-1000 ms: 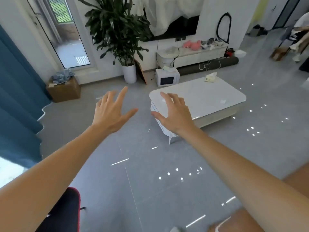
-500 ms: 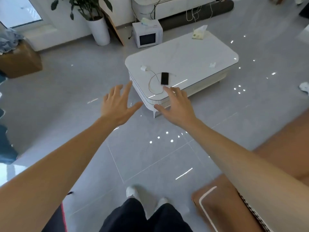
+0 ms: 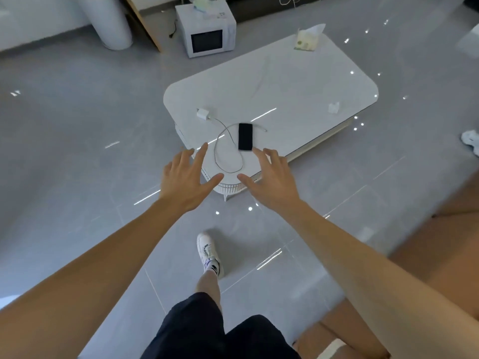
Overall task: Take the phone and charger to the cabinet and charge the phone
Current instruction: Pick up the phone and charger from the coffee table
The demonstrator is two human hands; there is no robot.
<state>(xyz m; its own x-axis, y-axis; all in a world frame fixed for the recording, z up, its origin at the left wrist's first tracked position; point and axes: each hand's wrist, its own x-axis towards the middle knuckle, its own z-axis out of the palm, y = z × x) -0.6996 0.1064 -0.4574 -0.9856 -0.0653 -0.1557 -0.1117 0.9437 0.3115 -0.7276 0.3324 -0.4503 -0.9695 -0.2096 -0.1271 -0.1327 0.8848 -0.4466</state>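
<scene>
A black phone (image 3: 245,136) lies face up near the front left corner of the white coffee table (image 3: 285,81). To its left sits a white charger plug (image 3: 203,113), and its thin white cable (image 3: 220,149) loops around in front of the phone. My left hand (image 3: 186,181) hovers open below the plug, at the table's near corner, holding nothing. My right hand (image 3: 270,180) is open too, its fingertips just short of the phone's near end. The cabinet is out of view.
A tissue pack (image 3: 308,38) sits at the table's far end and a small white object (image 3: 333,107) at its right edge. A white microwave (image 3: 207,29) and a white plant pot (image 3: 108,22) stand on the grey floor behind. A brown sofa (image 3: 445,242) is on the right.
The view has tilted down and moved closer to the table. Phone and charger came into view from behind my hands, and both open hands now reach nearer to them.
</scene>
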